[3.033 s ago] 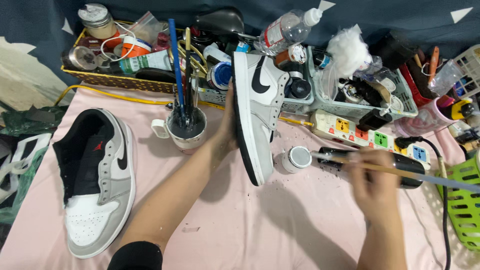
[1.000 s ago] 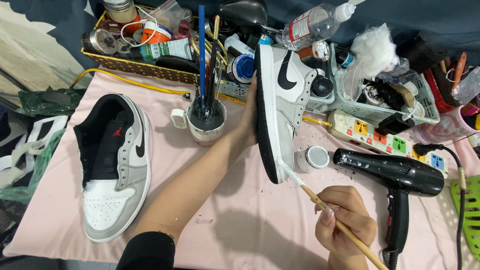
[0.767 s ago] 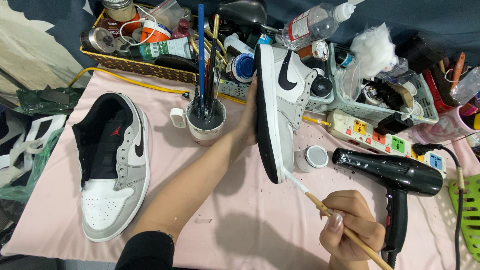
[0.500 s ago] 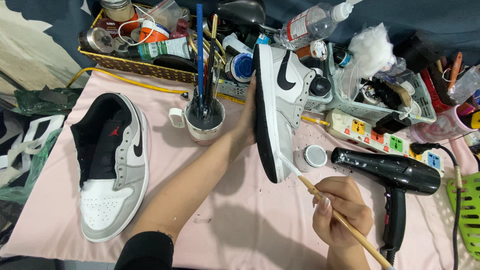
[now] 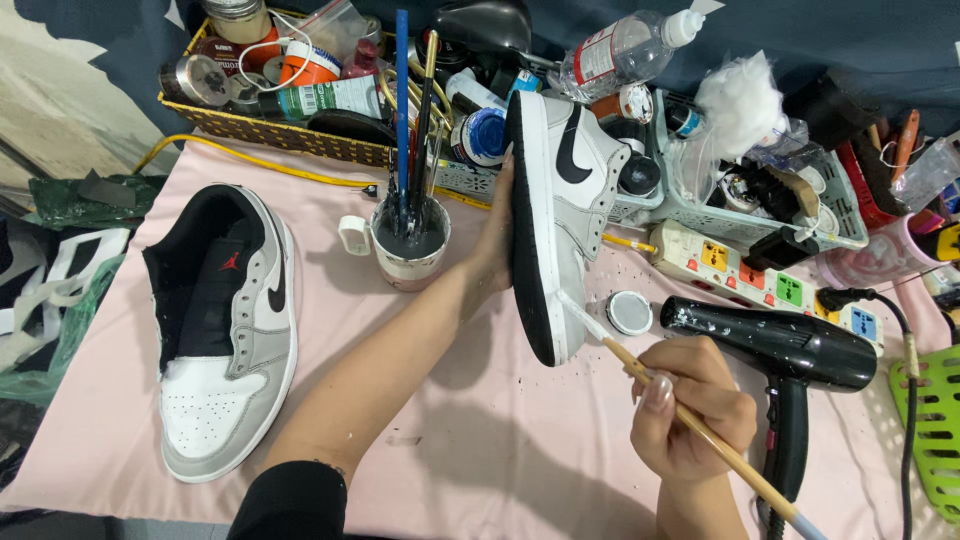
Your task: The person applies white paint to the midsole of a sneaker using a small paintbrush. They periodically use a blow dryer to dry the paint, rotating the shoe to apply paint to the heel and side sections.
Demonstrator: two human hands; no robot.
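Right hand closed around brush, white tip touching sole edge of shoe. Left hand clamped on shoe, held upright on its side, centre of desk. Paint lid just beside, hair dryer right. Second shoe flat at left, untouched. Sole edge painting seems midway.

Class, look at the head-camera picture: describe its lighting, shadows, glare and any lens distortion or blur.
Head view: even, soft light overall; the left arm casts a faint shadow on the pink table cover; small glare streaks shine on the black hair dryer; edges bow slightly, wide-lens style; the held sneaker and paintbrush stay sharp, no motion blur.
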